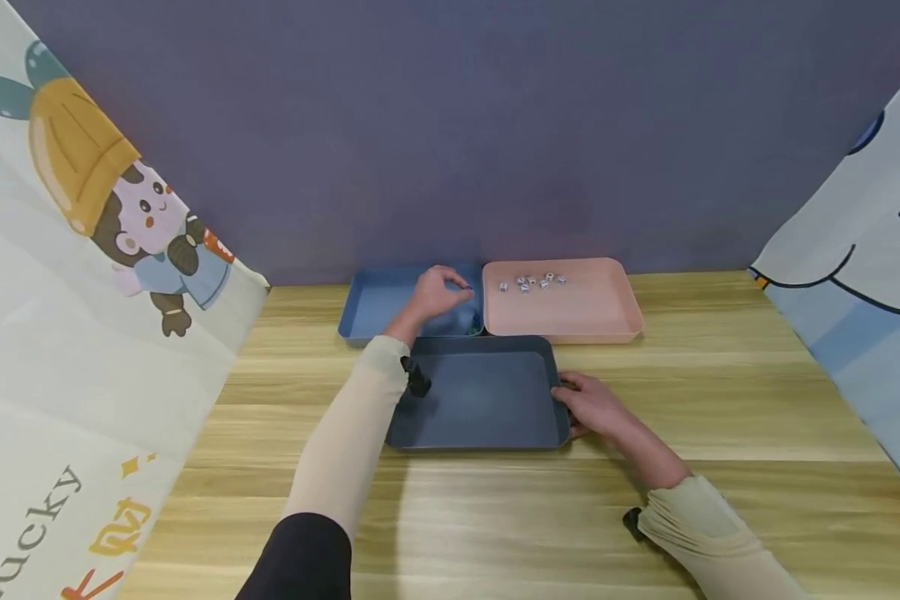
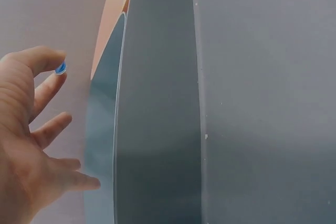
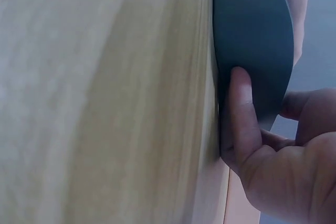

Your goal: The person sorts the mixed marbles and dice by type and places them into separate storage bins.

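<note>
Over the blue tray (image 1: 367,302), my left hand (image 1: 437,293) pinches a small shiny blue piece (image 2: 61,68) between thumb and index finger, its exact kind unclear. The other fingers of that hand are spread. A few small dark greenish things (image 1: 476,323) lie at the blue tray's near right corner, too small to tell. My right hand (image 1: 591,404) grips the right wall of the dark grey tray (image 1: 487,400), thumb over the rim and fingers against the outer side. Nothing shows on this tray's floor.
A pink tray (image 1: 585,308) stands right of the blue one, with several white dice (image 1: 544,284) toward its back. Both stand behind the grey tray on the wooden table (image 1: 720,392), against a dark purple-grey wall (image 1: 480,133). Printed cloths (image 1: 67,333) hang at both sides.
</note>
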Motion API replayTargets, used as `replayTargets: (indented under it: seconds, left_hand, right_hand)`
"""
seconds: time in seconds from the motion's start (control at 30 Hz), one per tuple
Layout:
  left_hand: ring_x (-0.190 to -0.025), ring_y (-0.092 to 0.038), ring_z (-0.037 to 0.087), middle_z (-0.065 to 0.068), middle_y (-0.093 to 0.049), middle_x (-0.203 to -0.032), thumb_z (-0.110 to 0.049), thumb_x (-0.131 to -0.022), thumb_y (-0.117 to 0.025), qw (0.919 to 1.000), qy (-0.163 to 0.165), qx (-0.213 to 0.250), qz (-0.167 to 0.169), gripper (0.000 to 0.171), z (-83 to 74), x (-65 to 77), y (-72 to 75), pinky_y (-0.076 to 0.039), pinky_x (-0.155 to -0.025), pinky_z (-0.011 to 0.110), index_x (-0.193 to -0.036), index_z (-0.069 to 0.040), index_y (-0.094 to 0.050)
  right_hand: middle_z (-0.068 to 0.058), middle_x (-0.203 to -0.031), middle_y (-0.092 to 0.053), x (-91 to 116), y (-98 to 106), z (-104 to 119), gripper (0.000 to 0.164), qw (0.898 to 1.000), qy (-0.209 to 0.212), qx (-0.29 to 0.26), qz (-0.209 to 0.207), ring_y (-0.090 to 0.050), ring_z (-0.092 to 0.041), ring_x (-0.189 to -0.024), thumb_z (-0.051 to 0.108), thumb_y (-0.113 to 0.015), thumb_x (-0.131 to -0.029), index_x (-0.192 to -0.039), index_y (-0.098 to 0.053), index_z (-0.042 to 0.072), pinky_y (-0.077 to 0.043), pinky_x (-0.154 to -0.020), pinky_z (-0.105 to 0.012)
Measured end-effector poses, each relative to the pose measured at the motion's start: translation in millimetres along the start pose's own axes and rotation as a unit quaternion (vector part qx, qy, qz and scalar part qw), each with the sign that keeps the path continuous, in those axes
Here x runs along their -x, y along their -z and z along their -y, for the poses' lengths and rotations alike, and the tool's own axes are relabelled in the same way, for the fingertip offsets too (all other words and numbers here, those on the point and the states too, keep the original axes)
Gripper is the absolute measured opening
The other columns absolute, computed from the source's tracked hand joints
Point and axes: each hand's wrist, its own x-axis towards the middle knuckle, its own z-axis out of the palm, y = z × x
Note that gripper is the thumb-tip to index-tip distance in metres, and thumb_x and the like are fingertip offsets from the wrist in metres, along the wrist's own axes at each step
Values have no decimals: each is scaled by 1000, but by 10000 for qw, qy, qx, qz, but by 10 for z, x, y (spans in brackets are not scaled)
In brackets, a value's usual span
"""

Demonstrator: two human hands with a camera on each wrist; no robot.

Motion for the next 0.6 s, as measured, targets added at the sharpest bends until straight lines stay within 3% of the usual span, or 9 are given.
replayTargets:
  seconds: [0.33,0.6]
  left_hand:
    - [-133,-38,27,9,-43,-144,-33,-92,-69,9992,265,-26,315,23,-9,-13,-44,-42,-100,46,-104,-15,-74]
    - [-130,-42,26,6,-46,-143,-33,-95,-65,9988,350,23,339,23,52,-36,-57,-45,-95,46,-109,-17,-73]
  right_hand:
    - [-29,-122,-53,-4,-12,23,54,10000,-23,-31,-17,-63,-26,-71,20,-48,-102,-148,-33,-4,-57,-56,-41]
    - [-30,-130,-48,-20,9,9,55,9999,-72,-90,-41,-63,-26,-74,22,-48,-103,-149,-31,-2,-57,-58,-41]
